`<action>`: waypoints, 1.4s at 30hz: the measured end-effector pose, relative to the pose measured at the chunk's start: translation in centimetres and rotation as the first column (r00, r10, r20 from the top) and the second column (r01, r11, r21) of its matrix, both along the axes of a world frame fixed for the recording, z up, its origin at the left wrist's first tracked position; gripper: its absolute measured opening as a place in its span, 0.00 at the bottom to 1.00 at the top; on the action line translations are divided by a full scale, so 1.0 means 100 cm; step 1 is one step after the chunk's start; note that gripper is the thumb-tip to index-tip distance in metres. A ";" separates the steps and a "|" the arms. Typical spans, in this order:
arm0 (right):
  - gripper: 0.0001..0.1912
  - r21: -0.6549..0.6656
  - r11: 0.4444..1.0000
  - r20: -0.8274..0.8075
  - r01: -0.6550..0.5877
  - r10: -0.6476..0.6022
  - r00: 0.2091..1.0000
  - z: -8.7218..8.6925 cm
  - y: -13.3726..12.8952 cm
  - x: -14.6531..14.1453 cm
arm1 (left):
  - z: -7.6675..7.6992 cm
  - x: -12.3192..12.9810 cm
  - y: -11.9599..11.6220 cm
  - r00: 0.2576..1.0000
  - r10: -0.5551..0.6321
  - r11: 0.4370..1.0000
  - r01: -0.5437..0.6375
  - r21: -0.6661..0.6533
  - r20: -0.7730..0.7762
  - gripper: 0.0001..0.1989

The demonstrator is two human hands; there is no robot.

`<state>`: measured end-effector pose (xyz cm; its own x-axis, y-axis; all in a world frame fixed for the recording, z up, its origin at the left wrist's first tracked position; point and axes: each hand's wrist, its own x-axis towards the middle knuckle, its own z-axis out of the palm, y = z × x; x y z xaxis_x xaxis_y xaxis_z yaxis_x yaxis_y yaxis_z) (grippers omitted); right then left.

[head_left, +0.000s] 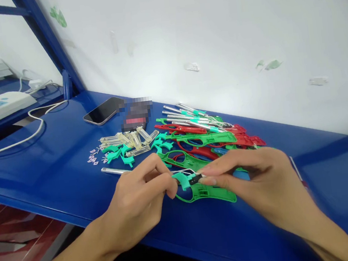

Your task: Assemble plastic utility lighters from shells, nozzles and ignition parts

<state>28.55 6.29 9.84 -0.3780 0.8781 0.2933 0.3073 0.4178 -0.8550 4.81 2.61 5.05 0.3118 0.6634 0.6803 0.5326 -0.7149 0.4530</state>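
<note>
My left hand [146, 188] is closed, its fingers curled on a teal plastic trigger piece [183, 181]. A silver metal tube [114, 170] sticks out past the left side of this hand; the knuckles hide its other end. From the right, my right hand [255, 180] pinches a small black part [196, 179] between thumb and forefinger, against the teal piece. A thin white wire [186, 171] loops above the two. Beneath the hands lie green lighter-shaped casing halves [214, 193], partly covered by my fingers.
Behind the hands is a pile of red casing halves [192, 128] and metal tubes [175, 115]. Left of it are clear plastic pieces [135, 140], teal triggers [116, 153] and tiny pinkish bits [92, 156]. A phone [104, 110] and a white cable [39, 125] lie on the blue table [54, 161].
</note>
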 end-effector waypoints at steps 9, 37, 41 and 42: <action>0.07 0.020 1.000 0.004 -0.005 0.005 1.000 -0.001 0.001 0.001 | 0.001 0.000 0.000 1.000 -0.002 0.999 0.002 -0.038 -0.005 0.20; 0.11 0.052 0.999 0.069 0.001 -0.004 0.998 -0.008 -0.004 0.000 | -0.004 -0.004 -0.004 0.993 -0.006 0.981 -0.016 -0.192 -0.115 0.18; 0.14 0.112 0.994 0.071 -0.021 0.013 0.997 -0.011 -0.006 0.000 | -0.001 -0.006 -0.004 0.992 -0.035 0.981 0.011 -0.193 -0.120 0.18; 0.15 0.147 0.989 0.062 -0.033 0.024 0.998 -0.012 -0.006 0.000 | -0.001 -0.006 -0.004 0.992 -0.039 0.982 0.015 -0.189 -0.122 0.18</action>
